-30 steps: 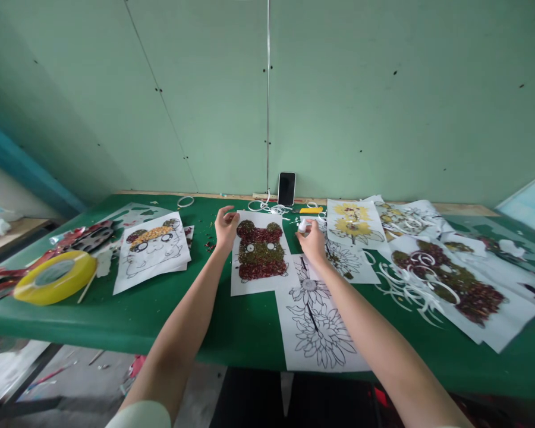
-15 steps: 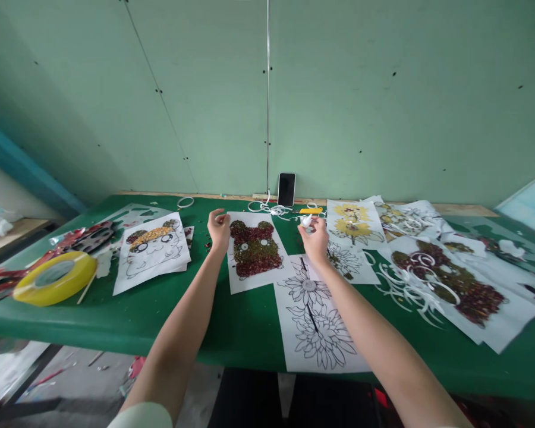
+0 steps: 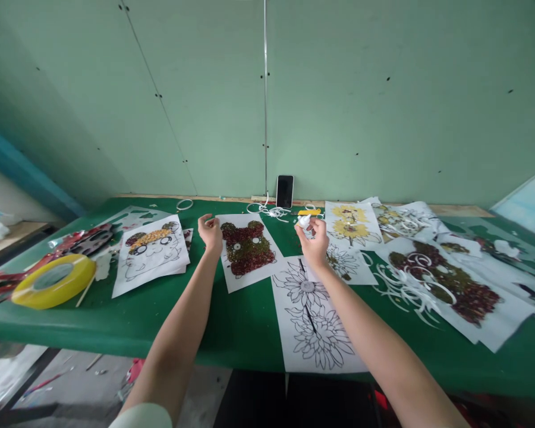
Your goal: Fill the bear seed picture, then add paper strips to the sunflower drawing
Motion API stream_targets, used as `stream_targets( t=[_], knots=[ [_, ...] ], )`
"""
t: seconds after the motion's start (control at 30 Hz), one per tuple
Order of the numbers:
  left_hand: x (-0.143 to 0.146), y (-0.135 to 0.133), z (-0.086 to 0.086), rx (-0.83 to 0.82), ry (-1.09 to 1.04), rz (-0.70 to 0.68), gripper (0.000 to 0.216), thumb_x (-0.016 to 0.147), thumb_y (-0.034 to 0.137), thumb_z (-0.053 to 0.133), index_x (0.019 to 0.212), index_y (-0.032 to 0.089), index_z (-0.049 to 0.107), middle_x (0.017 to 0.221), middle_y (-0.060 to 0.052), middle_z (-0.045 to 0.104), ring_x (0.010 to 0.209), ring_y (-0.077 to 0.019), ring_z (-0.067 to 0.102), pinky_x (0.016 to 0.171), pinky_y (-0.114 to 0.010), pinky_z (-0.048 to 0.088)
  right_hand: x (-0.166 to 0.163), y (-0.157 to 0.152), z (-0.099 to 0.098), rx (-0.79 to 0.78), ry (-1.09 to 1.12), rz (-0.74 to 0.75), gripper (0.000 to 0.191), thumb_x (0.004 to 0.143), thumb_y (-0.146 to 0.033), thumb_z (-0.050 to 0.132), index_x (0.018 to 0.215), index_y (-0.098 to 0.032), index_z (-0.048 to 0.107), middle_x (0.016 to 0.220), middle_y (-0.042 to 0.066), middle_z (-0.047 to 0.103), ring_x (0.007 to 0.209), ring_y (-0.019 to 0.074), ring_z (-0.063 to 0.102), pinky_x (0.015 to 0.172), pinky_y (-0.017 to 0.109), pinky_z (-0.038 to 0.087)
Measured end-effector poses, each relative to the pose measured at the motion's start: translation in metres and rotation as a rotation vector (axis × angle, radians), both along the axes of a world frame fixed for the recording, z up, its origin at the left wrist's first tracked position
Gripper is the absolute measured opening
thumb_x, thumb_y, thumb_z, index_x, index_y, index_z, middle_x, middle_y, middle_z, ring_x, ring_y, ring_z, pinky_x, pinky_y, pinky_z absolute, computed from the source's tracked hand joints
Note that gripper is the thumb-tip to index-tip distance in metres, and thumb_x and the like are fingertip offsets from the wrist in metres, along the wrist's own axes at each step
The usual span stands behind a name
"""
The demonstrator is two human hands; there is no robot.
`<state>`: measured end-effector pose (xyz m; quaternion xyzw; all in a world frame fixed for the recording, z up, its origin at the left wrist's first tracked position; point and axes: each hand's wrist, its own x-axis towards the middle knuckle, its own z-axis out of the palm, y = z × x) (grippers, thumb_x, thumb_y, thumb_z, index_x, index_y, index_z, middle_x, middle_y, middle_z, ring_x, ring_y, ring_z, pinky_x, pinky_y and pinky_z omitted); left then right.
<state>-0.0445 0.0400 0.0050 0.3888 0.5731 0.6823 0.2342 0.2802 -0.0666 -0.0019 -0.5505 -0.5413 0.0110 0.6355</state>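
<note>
My left hand (image 3: 211, 233) is at the upper left edge of a paper sheet with a bear picture (image 3: 249, 249) filled in with dark red and green bits. Its fingertips are closed on that edge, partly hidden from view. To the right, my right hand (image 3: 314, 241) pinches a small white crumpled-looking piece (image 3: 305, 223) above the table; its exact kind is unclear. Below my right forearm lies a sheet with black outlined flowers (image 3: 312, 321). A yellow-handled tool (image 3: 309, 212) lies just behind the right hand.
A phone (image 3: 285, 191) leans on the green wall. On the left are a yellow tape roll (image 3: 82, 270) and a hamster drawing (image 3: 154, 258). On the right lie white curled strips (image 3: 401, 291), a yellow flower picture (image 3: 351, 223) and another bear picture (image 3: 468, 297).
My left hand has moved left, and the bear sheet has shifted and turned slightly with it. The right hand has lifted slightly, still with the white piece.
</note>
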Motion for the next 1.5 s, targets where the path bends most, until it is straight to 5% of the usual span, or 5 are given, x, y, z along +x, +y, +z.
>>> stream_targets(
  t=[0.33, 0.5, 0.7, 1.03, 1.5],
  knots=[
    [0.002, 0.002, -0.005, -0.015, 0.014, 0.011, 0.026, 0.087, 0.021, 0.066, 0.112, 0.021, 0.059, 0.085, -0.001, 0.067, 0.077, -0.0152, 0.064, 0.069, -0.025, 0.048, -0.011, -0.009, 0.004, -0.025, -0.156, 0.391, 0.046, 0.099, -0.055, 0.072, 0.134, -0.028, 0.059, 0.129, 0.014, 0.077, 0.114, 0.0328, 0.077, 0.101, 0.057, 0.063],
    [0.001, 0.003, -0.007, -0.037, -0.011, 0.009, 0.026, 0.087, 0.022, 0.066, 0.112, 0.021, 0.058, 0.085, -0.001, 0.066, 0.075, -0.0141, 0.062, 0.068, -0.024, 0.046, -0.018, -0.005, 0.002, -0.165, 0.059, 0.195, 0.052, 0.099, -0.063, 0.065, 0.132, -0.023, 0.056, 0.127, 0.018, 0.079, 0.098, 0.0304, 0.078, 0.086, 0.049, 0.065],
    [0.001, 0.004, -0.006, -0.036, -0.038, 0.019, 0.025, 0.087, 0.017, 0.067, 0.111, 0.019, 0.060, 0.083, 0.001, 0.065, 0.071, -0.0121, 0.059, 0.067, -0.023, 0.044, -0.010, 0.000, 0.002, -0.172, 0.164, 0.253, 0.054, 0.089, -0.063, 0.079, 0.121, -0.023, 0.061, 0.120, 0.016, 0.082, 0.075, 0.0234, 0.074, 0.077, 0.042, 0.063],
    [0.003, 0.005, -0.011, -0.002, -0.010, 0.059, 0.020, 0.090, 0.017, 0.065, 0.110, 0.020, 0.060, 0.081, 0.002, 0.064, 0.068, -0.0121, 0.057, 0.066, -0.024, 0.044, -0.013, 0.005, -0.014, -0.276, -0.004, 0.343, 0.043, 0.090, -0.056, 0.078, 0.117, -0.025, 0.065, 0.111, 0.011, 0.085, 0.076, 0.0268, 0.078, 0.076, 0.043, 0.064],
    [0.002, 0.006, -0.011, -0.058, 0.179, 0.052, 0.022, 0.091, 0.017, 0.063, 0.112, 0.021, 0.063, 0.091, -0.003, 0.070, 0.080, -0.0176, 0.066, 0.079, -0.031, 0.053, -0.016, 0.015, -0.028, -0.435, -0.020, 0.291, 0.058, 0.089, -0.051, 0.079, 0.135, -0.024, 0.056, 0.120, 0.014, 0.083, 0.079, 0.0299, 0.080, 0.073, 0.046, 0.065]
  ],
)
